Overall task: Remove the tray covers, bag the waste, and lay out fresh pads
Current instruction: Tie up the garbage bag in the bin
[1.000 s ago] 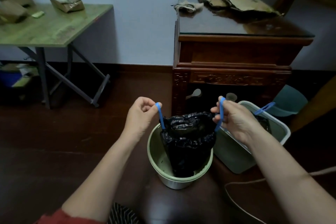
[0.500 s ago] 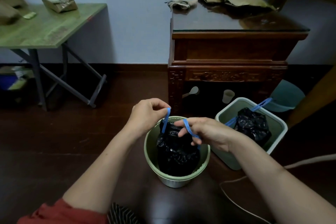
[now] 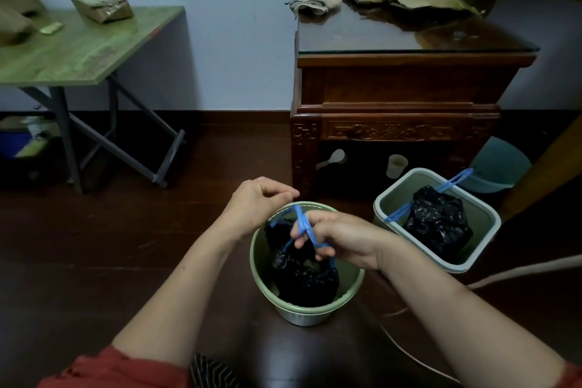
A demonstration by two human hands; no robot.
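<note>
A black waste bag (image 3: 302,274) is seated in a round green bin (image 3: 261,261) on the floor (image 3: 126,246). Its blue drawstring (image 3: 304,225) is pinched by the left hand (image 3: 258,201) and is looped around the curled fingers of the right hand (image 3: 349,238). A second bag (image 3: 437,224) is held in the square bin (image 3: 478,224) nearby.

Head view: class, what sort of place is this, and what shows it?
Probably a room in a home: a carved dark wooden side table, a green-topped folding table, and a round green plastic waste bin holding a black bag.
</note>
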